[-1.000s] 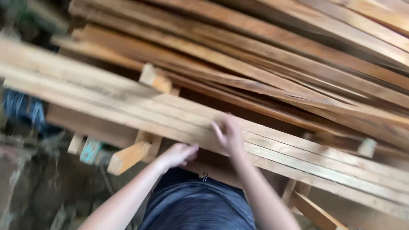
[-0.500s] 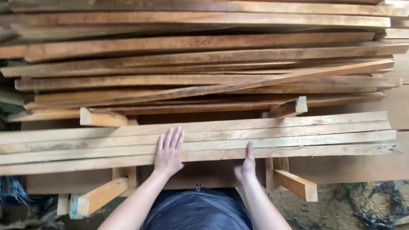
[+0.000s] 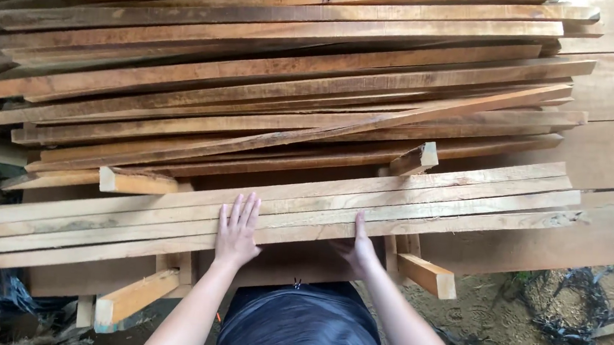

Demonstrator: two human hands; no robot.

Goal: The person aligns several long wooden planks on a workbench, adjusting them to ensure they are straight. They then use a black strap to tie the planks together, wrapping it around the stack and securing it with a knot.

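Hands on pale rough-sawn planks (image 3: 334,204): left hand (image 3: 235,234) flat, fingers spread; right hand (image 3: 359,251) gripping the plank edge.

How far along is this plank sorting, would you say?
Done, it seems: a few pale planks lie side by side along the near edge. In hand: the left hand rests flat on them, and the right hand hooks the nearest plank's edge from beneath. Left: the darker plank pile behind lies crisscrossed.
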